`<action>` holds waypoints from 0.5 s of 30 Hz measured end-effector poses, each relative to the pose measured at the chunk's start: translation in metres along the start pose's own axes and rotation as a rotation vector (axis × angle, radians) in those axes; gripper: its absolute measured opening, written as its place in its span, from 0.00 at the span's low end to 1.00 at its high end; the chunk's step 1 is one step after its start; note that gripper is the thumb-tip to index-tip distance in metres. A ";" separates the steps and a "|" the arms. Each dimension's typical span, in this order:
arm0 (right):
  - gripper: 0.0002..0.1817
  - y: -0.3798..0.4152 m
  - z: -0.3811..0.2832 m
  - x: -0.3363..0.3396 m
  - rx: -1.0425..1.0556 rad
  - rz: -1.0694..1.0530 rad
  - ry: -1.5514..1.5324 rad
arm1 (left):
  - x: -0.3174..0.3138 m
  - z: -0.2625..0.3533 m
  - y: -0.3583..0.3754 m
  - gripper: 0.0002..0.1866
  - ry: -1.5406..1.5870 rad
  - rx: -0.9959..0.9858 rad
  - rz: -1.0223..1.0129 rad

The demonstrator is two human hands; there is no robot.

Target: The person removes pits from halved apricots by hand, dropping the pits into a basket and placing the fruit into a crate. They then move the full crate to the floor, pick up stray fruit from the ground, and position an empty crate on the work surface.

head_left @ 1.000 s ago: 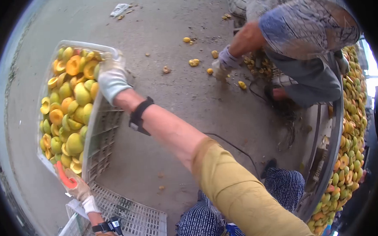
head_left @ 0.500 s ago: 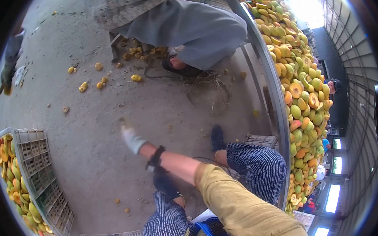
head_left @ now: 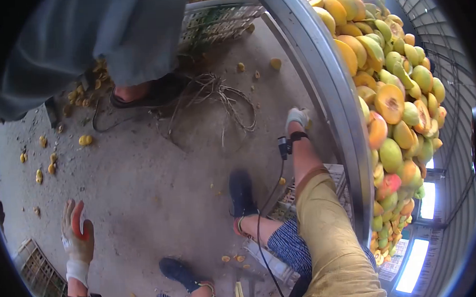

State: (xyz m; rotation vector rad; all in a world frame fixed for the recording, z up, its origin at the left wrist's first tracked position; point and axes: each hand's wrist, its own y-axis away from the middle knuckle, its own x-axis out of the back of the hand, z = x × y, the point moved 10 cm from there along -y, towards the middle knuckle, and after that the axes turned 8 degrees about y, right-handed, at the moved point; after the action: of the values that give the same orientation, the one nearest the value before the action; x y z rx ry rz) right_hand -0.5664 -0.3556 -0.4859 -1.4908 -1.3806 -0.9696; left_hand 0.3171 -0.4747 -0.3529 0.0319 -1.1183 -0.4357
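Note:
My left hand (head_left: 79, 232) wears a pale glove with an orange-red patch on the fingers. It hangs over the floor at lower left, fingers apart and nothing in it. Low by the metal table's leg, my right hand (head_left: 298, 116), also gloved, reaches down with its fingers curled at a small yellow-green piece of fruit (head_left: 309, 125). The fingertips are partly hidden. Above that arm, beyond the metal rim (head_left: 319, 54), lies a heap of whole and halved yellow-green peaches (head_left: 390, 103).
A crate (head_left: 40, 276) stands at lower left, another crate (head_left: 219, 16) at the top. Tangled cord (head_left: 228, 104) lies on the floor near a seated person's shoe (head_left: 150, 93). Fruit scraps (head_left: 85, 140) are scattered around. A black cable (head_left: 258, 227) hangs beside my right arm.
My right hand has swung from mid-floor to the right, down beside the table leg. My left hand has come into view. The camera has turned and moved nearer the heap.

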 end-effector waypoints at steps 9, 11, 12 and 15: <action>0.43 -0.107 0.053 -0.036 0.159 -0.486 0.156 | -0.109 0.002 -0.106 0.32 -0.315 -0.047 0.406; 0.39 -0.091 0.040 -0.022 0.213 -0.365 0.416 | -0.107 0.005 -0.107 0.32 -0.345 -0.050 0.389; 0.38 -0.082 0.035 -0.025 0.242 -0.310 0.535 | -0.106 0.005 -0.105 0.32 -0.341 -0.042 0.383; 0.29 -0.055 -0.001 -0.024 0.310 -0.217 0.242 | -0.106 0.002 -0.104 0.31 -0.297 -0.056 0.414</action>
State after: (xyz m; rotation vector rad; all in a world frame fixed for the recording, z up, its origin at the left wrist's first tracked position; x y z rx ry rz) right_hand -0.6234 -0.3630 -0.5032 -0.9766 -1.4576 -0.9802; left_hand 0.2432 -0.5321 -0.4680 -0.3183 -1.3650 -0.1000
